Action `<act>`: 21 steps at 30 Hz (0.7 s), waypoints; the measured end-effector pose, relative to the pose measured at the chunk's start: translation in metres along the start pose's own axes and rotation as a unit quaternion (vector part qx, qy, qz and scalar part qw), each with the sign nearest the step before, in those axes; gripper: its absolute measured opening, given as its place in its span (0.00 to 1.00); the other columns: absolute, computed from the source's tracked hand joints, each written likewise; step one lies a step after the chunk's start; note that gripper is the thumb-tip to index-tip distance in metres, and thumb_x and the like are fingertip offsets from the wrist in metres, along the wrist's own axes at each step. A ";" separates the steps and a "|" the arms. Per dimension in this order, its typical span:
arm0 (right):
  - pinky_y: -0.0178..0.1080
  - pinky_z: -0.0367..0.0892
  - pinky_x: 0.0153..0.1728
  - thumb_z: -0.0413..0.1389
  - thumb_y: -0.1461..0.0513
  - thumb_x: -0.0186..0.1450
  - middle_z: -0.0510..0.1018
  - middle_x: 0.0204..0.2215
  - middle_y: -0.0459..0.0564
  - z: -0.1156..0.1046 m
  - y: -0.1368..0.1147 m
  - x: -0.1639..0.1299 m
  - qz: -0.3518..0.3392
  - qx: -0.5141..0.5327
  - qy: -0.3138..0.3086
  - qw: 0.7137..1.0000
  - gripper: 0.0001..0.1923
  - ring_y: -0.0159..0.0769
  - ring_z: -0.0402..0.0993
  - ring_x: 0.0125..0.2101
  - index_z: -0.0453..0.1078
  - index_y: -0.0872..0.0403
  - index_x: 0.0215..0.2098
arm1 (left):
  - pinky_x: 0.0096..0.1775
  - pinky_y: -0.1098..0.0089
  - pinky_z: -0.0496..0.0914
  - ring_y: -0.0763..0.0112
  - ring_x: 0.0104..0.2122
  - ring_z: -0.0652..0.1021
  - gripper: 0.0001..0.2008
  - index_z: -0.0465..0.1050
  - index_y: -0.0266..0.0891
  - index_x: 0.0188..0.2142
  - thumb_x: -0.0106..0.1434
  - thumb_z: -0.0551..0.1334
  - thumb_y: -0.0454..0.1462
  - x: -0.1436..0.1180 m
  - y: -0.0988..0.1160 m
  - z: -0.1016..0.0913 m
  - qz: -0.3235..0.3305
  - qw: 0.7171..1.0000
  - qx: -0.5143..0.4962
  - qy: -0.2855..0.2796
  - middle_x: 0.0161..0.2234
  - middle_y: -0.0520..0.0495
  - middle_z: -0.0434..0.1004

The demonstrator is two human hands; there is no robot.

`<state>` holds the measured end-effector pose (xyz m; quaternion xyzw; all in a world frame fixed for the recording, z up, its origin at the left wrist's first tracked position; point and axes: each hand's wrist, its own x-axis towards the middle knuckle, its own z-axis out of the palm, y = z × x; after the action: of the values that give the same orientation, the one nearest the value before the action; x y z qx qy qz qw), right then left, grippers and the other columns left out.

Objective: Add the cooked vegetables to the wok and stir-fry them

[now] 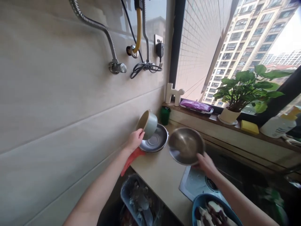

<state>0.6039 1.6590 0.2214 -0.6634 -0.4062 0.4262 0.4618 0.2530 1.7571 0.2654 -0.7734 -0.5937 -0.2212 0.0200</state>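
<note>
Past the blue dish (213, 213), my right hand (207, 163) is gripping the steel bowl (185, 146); my left hand (135, 139) is gripping the tilted ceramic bowl (148, 124), rims held firmly over the plate (156, 139).

blue bowl (213, 210) cropped, bin contents (141, 204) blurred

Left hand (135, 139) grips ceramic bowl (148, 124), right hand (206, 164) steel bowl (185, 146).
</note>
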 end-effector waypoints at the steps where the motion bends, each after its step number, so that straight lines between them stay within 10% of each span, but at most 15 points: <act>1: 0.38 0.70 0.19 0.48 0.59 0.63 0.73 0.19 0.46 0.034 -0.018 0.007 0.035 -0.008 -0.033 0.999 0.14 0.34 0.71 0.15 0.63 0.56 0.46 | 0.33 0.72 0.65 0.68 0.32 0.77 0.16 0.69 0.37 0.37 0.69 0.45 0.40 -0.002 0.002 -0.009 0.006 1.000 0.000 0.016 0.32 0.45 0.78; 4: 0.37 0.69 0.19 0.47 0.55 0.65 0.73 0.17 0.46 0.113 -0.059 0.021 0.051 -0.012 -0.086 0.995 0.22 0.35 0.72 0.15 0.59 0.61 0.52 | 0.36 0.73 0.66 0.69 0.35 0.77 0.15 0.70 0.38 0.39 0.68 0.46 0.39 -0.006 0.011 -0.018 0.053 0.998 0.034 0.009 0.35 0.45 0.78; 7: 0.35 0.67 0.19 0.53 0.51 0.62 0.74 0.19 0.45 0.122 -0.060 0.024 0.059 -0.027 -0.080 0.995 0.31 0.34 0.72 0.15 0.55 0.59 0.57 | 0.41 0.70 0.68 0.65 0.39 0.78 0.13 0.71 0.39 0.41 0.66 0.48 0.34 -0.008 0.016 0.000 0.100 0.990 0.074 -0.067 0.39 0.43 0.79; 13: 0.35 0.68 0.30 0.53 0.55 0.61 0.78 0.28 0.47 -0.059 0.043 -0.030 -0.024 -0.187 0.057 0.980 0.14 0.32 0.75 0.24 0.70 0.53 0.43 | 0.42 0.54 0.69 0.50 0.38 0.78 0.17 0.73 0.32 0.41 0.63 0.48 0.34 -0.010 0.002 0.056 0.132 0.972 0.096 -0.171 0.37 0.31 0.79; 16: 0.38 0.69 0.32 0.53 0.55 0.60 0.78 0.30 0.51 -0.137 0.113 -0.116 0.100 -0.201 0.230 0.947 0.15 0.37 0.76 0.29 0.70 0.55 0.41 | 0.53 0.46 0.60 0.45 0.52 0.70 0.22 0.67 0.28 0.51 0.63 0.52 0.40 -0.022 0.002 0.076 0.167 0.981 0.054 -0.080 0.52 0.27 0.71; 18: 0.38 0.69 0.30 0.56 0.54 0.58 0.77 0.29 0.51 -0.144 0.154 -0.176 0.211 -0.108 0.250 0.939 0.18 0.38 0.76 0.30 0.68 0.55 0.43 | 0.56 0.49 0.59 0.48 0.56 0.67 0.25 0.65 0.30 0.53 0.63 0.52 0.45 -0.044 0.017 0.092 0.163 0.983 -0.066 -0.059 0.54 0.29 0.68; 21: 0.40 0.71 0.30 0.61 0.51 0.54 0.78 0.30 0.49 -0.097 0.193 -0.236 0.338 0.167 0.142 0.915 0.34 0.39 0.77 0.30 0.57 0.52 0.55 | 0.51 0.56 0.68 0.56 0.47 0.75 0.25 0.68 0.38 0.51 0.60 0.54 0.50 -0.099 0.062 0.125 0.075 0.925 -0.266 -0.262 0.50 0.37 0.74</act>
<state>0.6510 1.3655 0.1022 -0.7278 -0.0112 0.5199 0.4471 0.3305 1.6857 0.1312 -0.8229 -0.4375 -0.1579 -0.3263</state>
